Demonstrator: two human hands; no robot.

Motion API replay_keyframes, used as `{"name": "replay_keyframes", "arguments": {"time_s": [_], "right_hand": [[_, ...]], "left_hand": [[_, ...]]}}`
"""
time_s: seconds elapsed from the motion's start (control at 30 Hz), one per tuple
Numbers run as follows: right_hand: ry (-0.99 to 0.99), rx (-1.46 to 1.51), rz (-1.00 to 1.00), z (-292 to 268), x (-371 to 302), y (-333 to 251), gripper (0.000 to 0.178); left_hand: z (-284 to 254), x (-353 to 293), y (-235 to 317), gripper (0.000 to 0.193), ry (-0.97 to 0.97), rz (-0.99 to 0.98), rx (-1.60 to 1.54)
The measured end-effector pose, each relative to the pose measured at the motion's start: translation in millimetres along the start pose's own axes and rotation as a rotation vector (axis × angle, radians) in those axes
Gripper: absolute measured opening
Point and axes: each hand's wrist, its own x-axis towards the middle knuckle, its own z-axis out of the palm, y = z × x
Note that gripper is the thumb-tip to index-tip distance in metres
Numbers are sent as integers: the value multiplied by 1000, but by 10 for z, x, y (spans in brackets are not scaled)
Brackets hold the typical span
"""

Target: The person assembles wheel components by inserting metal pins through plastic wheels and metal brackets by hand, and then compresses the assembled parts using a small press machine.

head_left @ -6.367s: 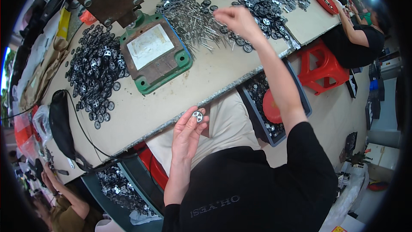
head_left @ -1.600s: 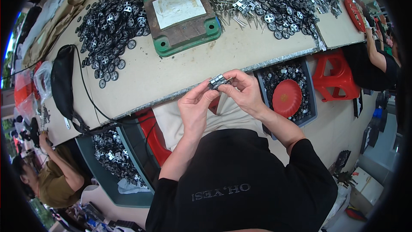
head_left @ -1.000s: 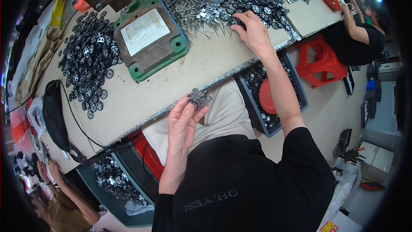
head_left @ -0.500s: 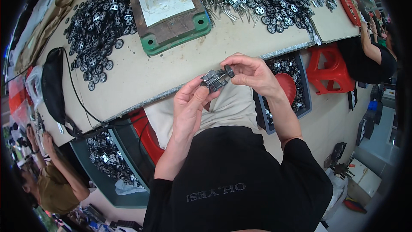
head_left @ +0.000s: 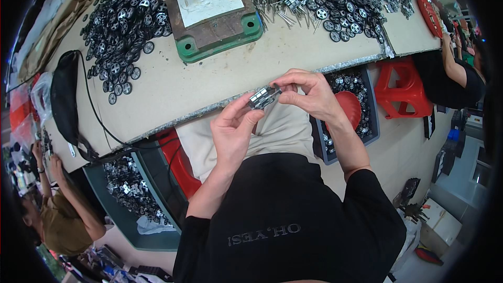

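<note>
Brought the right bare hand (head_left: 306,93) back from the right-hand pile of black round wheels with silver spokes (head_left: 343,22) about a second ago. Had a black wheel showing clearly in its fingertips half a second ago, just off the part. Now pulled in against the part's right end, with only a dark sliver visible at the fingertips. Cannot tell if seated, part-way on or merely pressed there.

Also rolled the small grey-and-silver blocky chassis piece (head_left: 263,97) a bit: now showing its bright ribbed face. Holding it narrow in the left bare hand (head_left: 233,128), between thumb and fingers. Pinching narrow with the right too, thumb below, fingers above. Keeping the piece between both hands, raised over the near edge of the beige tabletop (head_left: 173,81), in front of the lap.

Judged from that: switched from fetching to two-handed work on one piece, probably at its wheel end.

Not touching the green-and-brown metal press base with white pad (head_left: 214,27), well apart beyond the hands. Same for the left-hand pile of black spoked wheels (head_left: 126,29) and the loose thin silver metal pins (head_left: 285,18).
</note>
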Motion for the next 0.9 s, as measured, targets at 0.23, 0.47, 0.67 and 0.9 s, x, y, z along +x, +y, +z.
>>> {"name": "replay_keyframes", "arguments": {"time_s": [0.23,0.47,0.67,0.9], "right_hand": [[129,43,-47,159,25,17,20],[-85,-348,-135,35,90,-321,16],[122,-339,-222,-140,512,-590,20],[165,-425,-300,-514,852,-792,14]], "left_hand": [[9,32,11,32,26,-54,-307],[-99,237,434,34,-230,96,392],[-94,968,1084,20,4,413,742],[-319,1932,1105,27,178,499,757]]}}
